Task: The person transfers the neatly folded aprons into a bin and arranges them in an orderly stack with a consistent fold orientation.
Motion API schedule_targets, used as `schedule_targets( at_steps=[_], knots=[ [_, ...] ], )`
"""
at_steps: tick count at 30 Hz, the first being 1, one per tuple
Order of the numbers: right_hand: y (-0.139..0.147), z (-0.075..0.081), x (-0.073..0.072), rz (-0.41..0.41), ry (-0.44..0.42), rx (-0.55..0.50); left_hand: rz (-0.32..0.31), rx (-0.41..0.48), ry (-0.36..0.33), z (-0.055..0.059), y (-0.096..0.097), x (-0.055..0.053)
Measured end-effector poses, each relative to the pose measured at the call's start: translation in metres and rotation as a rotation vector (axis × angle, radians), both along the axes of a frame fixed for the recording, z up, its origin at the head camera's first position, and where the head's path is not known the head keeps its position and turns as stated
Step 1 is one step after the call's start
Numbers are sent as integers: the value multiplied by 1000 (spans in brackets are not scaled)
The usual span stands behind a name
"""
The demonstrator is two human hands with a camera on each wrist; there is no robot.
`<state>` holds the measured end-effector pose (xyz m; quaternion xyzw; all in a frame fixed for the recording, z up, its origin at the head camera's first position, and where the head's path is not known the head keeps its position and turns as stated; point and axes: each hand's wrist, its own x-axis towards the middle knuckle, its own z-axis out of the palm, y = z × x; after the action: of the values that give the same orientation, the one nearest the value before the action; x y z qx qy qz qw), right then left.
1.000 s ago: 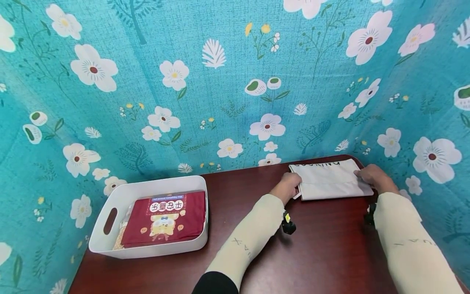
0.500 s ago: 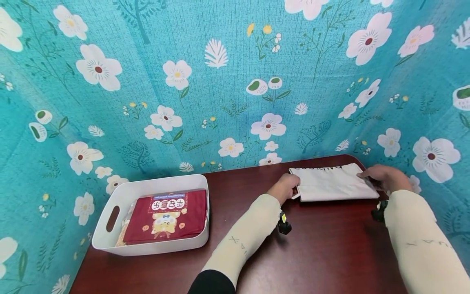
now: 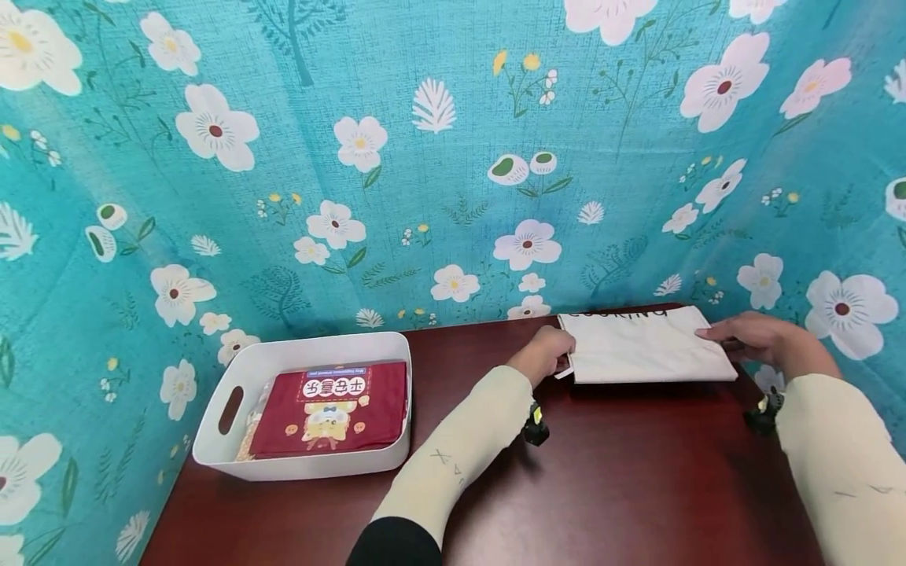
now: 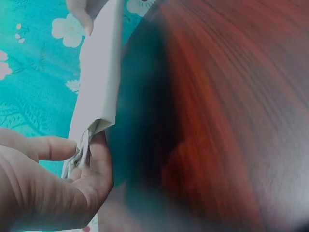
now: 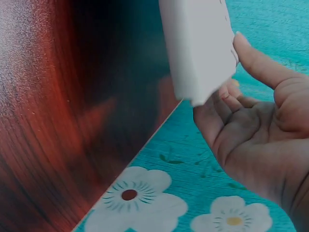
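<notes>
A folded white cloth [image 3: 640, 350] with black lettering along its far edge is held level, just above the back right of the table. My left hand [image 3: 546, 352] pinches its left end; in the left wrist view the thumb is on top of the stacked layers [image 4: 79, 157] and the fingers are underneath. At the other end my right hand [image 3: 757, 336] grips the cloth, its thumb on the upper face. From the right wrist, the fingers [image 5: 212, 118] curl below that end, partly hidden by the cloth.
On the left of the dark red wooden table [image 3: 602, 487] stands a white plastic bin [image 3: 233, 456] with a handle slot. A folded dark red cloth [image 3: 283, 417] with a cartoon print lies in it. A flowered teal curtain [image 3: 425, 204] hangs behind and along both sides.
The cloth has come up off the table and more of its lettering shows. My right hand has shifted slightly outward to the right. The head view has turned a little.
</notes>
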<state>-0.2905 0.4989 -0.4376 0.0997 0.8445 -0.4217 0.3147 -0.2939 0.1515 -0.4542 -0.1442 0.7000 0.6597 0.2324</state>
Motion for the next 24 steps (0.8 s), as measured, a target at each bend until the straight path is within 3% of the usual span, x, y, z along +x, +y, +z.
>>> schedule_targets(
  at_steps=[5, 10, 15, 24],
  knots=[
    [-7, 7, 3, 28, -40, -46, -44, -30, 30, 3, -15, 2],
    [-18, 17, 6, 1, -75, -140, -97, -38, 35, 14, -32, 5],
    [-31, 29, 6, -28, -59, -189, -124, -52, 52, 28, -47, 5],
    [-51, 54, 6, -54, -64, -263, -98, -112, 76, 51, -65, 5]
  ],
)
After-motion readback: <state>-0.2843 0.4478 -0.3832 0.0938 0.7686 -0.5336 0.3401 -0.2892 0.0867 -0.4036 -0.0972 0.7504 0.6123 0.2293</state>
